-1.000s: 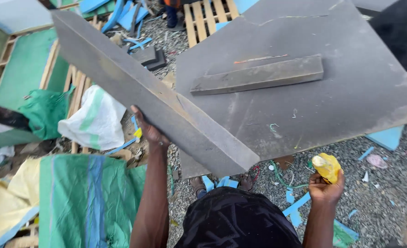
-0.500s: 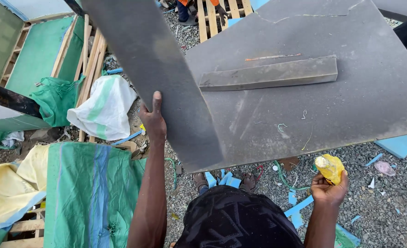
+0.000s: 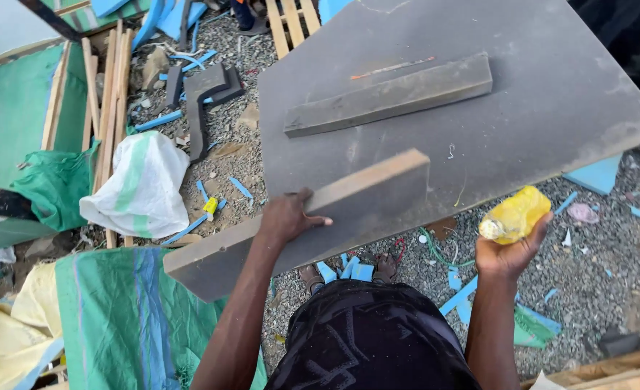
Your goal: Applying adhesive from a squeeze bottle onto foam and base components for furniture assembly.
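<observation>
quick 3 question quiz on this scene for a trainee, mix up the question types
1. True or false: the left hand grips a long grey board by its upper edge.
2. Multiple choice: what does the right hand hold? A) a blue offcut B) a yellow bottle C) a white sack
3. Fill in: a shorter grey strip lies flat on the large grey ______.

Key: 1 true; 2 B; 3 panel
</observation>
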